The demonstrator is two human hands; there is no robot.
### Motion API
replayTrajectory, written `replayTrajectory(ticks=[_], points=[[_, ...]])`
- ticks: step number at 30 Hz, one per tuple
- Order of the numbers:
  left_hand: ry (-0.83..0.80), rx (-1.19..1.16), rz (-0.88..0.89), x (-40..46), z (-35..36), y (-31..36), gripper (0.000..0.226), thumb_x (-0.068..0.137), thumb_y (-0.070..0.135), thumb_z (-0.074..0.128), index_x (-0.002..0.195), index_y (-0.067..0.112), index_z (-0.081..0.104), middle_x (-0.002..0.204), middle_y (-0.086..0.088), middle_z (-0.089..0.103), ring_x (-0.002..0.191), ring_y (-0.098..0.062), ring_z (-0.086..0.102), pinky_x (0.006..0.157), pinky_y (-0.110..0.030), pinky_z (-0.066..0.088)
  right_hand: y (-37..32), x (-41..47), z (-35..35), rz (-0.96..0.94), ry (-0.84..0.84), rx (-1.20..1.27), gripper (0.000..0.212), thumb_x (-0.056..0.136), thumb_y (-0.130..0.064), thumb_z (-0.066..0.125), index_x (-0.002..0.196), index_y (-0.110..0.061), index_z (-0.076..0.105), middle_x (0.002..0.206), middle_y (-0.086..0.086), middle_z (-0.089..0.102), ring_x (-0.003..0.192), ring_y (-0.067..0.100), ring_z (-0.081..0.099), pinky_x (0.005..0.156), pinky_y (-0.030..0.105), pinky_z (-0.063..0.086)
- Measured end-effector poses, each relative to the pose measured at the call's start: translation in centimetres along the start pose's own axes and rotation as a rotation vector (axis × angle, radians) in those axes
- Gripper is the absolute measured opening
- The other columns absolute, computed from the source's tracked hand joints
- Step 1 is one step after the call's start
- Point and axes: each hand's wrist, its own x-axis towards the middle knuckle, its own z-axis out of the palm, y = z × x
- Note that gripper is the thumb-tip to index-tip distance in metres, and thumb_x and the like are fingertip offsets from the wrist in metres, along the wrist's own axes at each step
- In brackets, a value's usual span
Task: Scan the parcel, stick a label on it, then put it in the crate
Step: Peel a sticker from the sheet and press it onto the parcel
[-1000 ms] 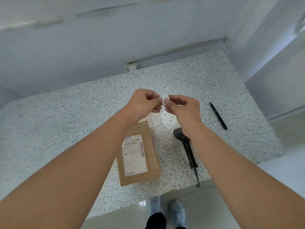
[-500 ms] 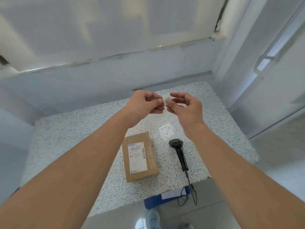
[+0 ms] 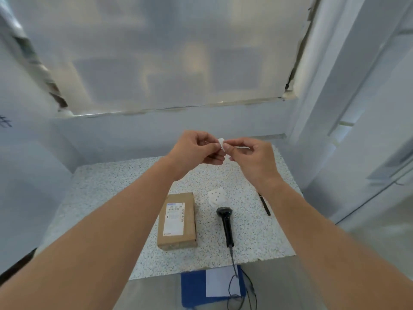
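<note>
1. Across the middle of the view, a speckled stone counter (image 3: 107, 198) carries everything on the bench; its near edge ends just above a blue crate (image 3: 192, 287) on the floor, which has a white sheet lying on it.
2. Near the counter's front edge lies the parcel (image 3: 177, 221), a flat brown cardboard box with a printed shipping slip on its top face. It looks stiff and light, so I judge that one hand across its long sides would lift it easily.
3. Just right of the parcel lies a black handheld scanner (image 3: 225, 222), its cable trailing down over the edge to the crate.
4. A black pen (image 3: 264, 205) lies further right, partly hidden by the right forearm.
5. Behind the scanner sits a white label sheet (image 3: 216, 196).
6. Held up above the counter, the left hand (image 3: 196, 148) and right hand (image 3: 252, 157) both pinch one small white label (image 3: 221, 143) between thumb and forefinger. It is thin, limp and probably sticky, best held by an edge.
</note>
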Motion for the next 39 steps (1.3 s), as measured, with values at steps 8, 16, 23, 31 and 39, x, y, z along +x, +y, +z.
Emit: replayTrajectory(ticks=[8,16,23,31,39], points=[[0.036,0.046,0.015,-3.2,2.6,1.9,0.013,0.092,-0.006,0.068,0.102,-0.014,0.071,0.094,-0.029,0.076,0.087,-0.041,0.076,0.081,-0.042,0.064,-2.9,-2.3,-2.7,-0.211,-0.043,-0.319,0.018,0.086,-0.034,0.085,0.099,-0.022,0.085,0.091,-0.009,0.076,0.076,0.008,0.071,0.071,0.020,0.057],[0.032,0.046,0.020,-5.1,2.5,2.6,0.012,0.091,-0.005,0.070,0.100,-0.012,0.072,0.093,-0.028,0.076,0.088,-0.040,0.076,0.078,-0.039,0.064,-4.9,-3.6,-2.5,-0.403,-0.041,-0.446,0.019,0.088,-0.026,0.084,0.100,-0.011,0.084,0.088,0.000,0.073,0.071,0.006,0.070,0.070,0.022,0.060],[-0.021,0.066,0.060,-5.7,0.0,3.4,0.016,0.093,0.001,0.070,0.101,-0.012,0.073,0.094,-0.027,0.077,0.088,-0.038,0.077,0.079,-0.039,0.064,-6.3,-4.2,-0.4,-0.443,-0.037,-0.467,0.025,0.089,-0.029,0.082,0.105,-0.009,0.083,0.089,0.001,0.071,0.076,0.010,0.070,0.071,0.021,0.060],[-0.063,0.114,0.086,-5.5,-2.1,4.5,0.015,0.092,0.000,0.071,0.100,-0.013,0.072,0.093,-0.026,0.077,0.089,-0.038,0.077,0.083,-0.041,0.063,-8.0,-4.3,1.3,-0.471,-0.002,-0.523,0.024,0.091,-0.026,0.082,0.105,-0.007,0.083,0.089,0.003,0.072,0.072,0.010,0.070,0.070,0.024,0.061],[-0.083,0.175,0.118,-5.5,-3.2,4.6,0.012,0.092,-0.001,0.070,0.097,-0.012,0.073,0.091,-0.027,0.077,0.086,-0.039,0.077,0.081,-0.040,0.064,-8.7,-4.5,2.5,-0.467,0.026,-0.563,0.020,0.087,-0.024,0.085,0.097,-0.007,0.083,0.086,0.004,0.071,0.070,0.014,0.070,0.068,0.038,0.063]])
